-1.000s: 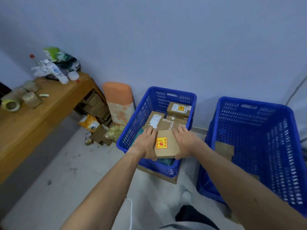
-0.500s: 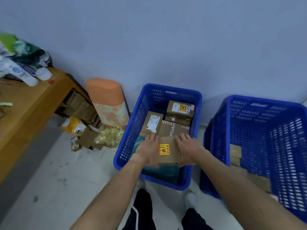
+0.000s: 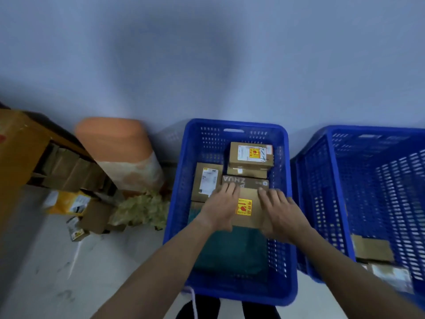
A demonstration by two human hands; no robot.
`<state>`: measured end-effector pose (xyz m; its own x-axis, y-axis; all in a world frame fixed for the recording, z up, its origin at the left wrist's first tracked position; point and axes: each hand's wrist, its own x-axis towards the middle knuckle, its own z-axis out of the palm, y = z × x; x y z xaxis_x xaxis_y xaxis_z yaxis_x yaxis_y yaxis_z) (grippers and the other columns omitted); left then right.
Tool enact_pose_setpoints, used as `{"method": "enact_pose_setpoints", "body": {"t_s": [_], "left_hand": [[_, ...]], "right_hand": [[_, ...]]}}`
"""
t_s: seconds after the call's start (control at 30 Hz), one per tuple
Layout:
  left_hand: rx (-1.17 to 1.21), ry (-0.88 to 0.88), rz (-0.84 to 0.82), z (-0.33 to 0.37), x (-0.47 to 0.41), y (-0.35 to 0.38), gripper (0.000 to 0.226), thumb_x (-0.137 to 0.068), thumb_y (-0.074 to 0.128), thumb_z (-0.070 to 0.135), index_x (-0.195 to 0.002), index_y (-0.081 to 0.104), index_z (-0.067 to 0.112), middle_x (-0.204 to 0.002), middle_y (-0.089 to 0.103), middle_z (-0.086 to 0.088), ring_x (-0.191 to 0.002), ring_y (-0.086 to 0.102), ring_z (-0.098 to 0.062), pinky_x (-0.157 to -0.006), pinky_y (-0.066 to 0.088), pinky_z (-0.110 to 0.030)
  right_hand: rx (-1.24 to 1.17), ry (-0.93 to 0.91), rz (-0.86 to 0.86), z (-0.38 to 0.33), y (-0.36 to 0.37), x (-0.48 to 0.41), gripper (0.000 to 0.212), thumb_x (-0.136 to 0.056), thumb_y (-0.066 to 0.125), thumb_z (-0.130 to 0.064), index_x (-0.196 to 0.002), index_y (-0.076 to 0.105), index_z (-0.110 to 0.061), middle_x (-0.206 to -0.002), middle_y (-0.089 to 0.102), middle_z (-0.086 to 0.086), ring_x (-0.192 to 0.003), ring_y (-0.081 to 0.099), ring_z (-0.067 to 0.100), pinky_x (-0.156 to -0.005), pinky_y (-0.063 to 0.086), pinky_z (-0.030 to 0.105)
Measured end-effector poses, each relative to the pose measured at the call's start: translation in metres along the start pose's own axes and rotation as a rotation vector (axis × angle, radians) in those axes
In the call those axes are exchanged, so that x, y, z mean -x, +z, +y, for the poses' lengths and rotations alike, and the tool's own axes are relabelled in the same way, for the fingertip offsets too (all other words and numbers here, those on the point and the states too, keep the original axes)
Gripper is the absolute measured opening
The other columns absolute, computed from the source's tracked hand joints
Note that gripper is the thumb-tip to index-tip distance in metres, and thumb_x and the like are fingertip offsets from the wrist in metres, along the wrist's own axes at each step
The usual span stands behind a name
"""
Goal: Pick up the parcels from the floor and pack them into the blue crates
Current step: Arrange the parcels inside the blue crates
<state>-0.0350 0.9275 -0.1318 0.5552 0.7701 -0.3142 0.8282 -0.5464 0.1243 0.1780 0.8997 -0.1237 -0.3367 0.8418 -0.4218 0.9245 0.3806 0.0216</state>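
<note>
Left hand [image 3: 220,208] and right hand [image 3: 280,215] lie with straight fingers on the edges of the flat brown cardboard parcel [image 3: 247,217], now lowered from rim height into the nearer blue plastic crate [image 3: 179,180] onto a teal bag [image 3: 230,254] against three cardboard boxes [image 3: 250,155], so letting go looks due, while the second blue crate [image 3: 322,203] holds few.

- Left crate [image 3: 174,203]: blue, with walls pierced by rows of small slots.
- Right crate [image 3: 322,180]: the same blue and the same slotted pattern.
- Front parcel [image 3: 249,194]: brown card, marked with a yellow sticker printed in red.
- Back parcel [image 3: 250,162]: brown card, white label, yellow-and-red sticker, crossed by black pen strokes.
- Lettered parcel [image 3: 253,182]: brown, printed in white letters.
- Labelled parcel [image 3: 198,178]: brown, fitted with a white label printed in black.
- Bag [image 3: 232,252]: dark teal, plain.
- Roll [image 3: 115,139]: orange above, pale with faded orange blotches below.
- Packet [image 3: 66,203]: yellow.
- Wall [image 3: 207,54]: pale blue-grey.
- Floor [image 3: 69,272]: light grey, smudged dark.
</note>
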Motion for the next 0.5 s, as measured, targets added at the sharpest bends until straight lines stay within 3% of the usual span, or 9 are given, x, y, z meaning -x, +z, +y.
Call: {"method": "enact_pose_setpoints", "body": {"t_s": [0.1, 0.23, 0.5], "left_hand": [[-0.025, -0.011, -0.005, -0.019, -0.043, 0.009, 0.121, -0.048, 0.090, 0.047, -0.143, 0.030, 0.003, -0.128, 0.041, -0.009, -0.117, 0.042, -0.025, -0.088, 0.054, -0.039], [-0.020, -0.054, -0.061, -0.035, -0.089, 0.045, 0.122, -0.052, 0.087, 0.050, -0.146, 0.024, 0.006, -0.133, 0.037, -0.010, -0.121, 0.040, -0.027, -0.090, 0.053, -0.041], [0.017, -0.018, -0.146, -0.051, -0.158, 0.120, 0.119, -0.058, 0.082, 0.048, -0.150, 0.017, 0.009, -0.142, 0.029, -0.013, -0.124, 0.038, -0.028, -0.093, 0.050, -0.042]], "right_hand": [[0.031, 0.004, -0.004, 0.015, 0.010, -0.042, 0.119, -0.066, 0.067, -0.070, -0.153, 0.010, -0.011, -0.137, 0.039, 0.017, -0.123, 0.044, 0.034, -0.098, 0.048, 0.045], [0.034, -0.025, -0.040, 0.035, 0.040, -0.096, 0.122, -0.067, 0.072, -0.067, -0.153, 0.004, -0.013, -0.140, 0.032, 0.016, -0.126, 0.040, 0.033, -0.106, 0.040, 0.045], [0.094, -0.015, -0.098, 0.057, 0.116, -0.157, 0.124, -0.066, 0.072, -0.067, -0.153, 0.002, -0.013, -0.140, 0.029, 0.020, -0.126, 0.038, 0.036, -0.107, 0.038, 0.048]]}}
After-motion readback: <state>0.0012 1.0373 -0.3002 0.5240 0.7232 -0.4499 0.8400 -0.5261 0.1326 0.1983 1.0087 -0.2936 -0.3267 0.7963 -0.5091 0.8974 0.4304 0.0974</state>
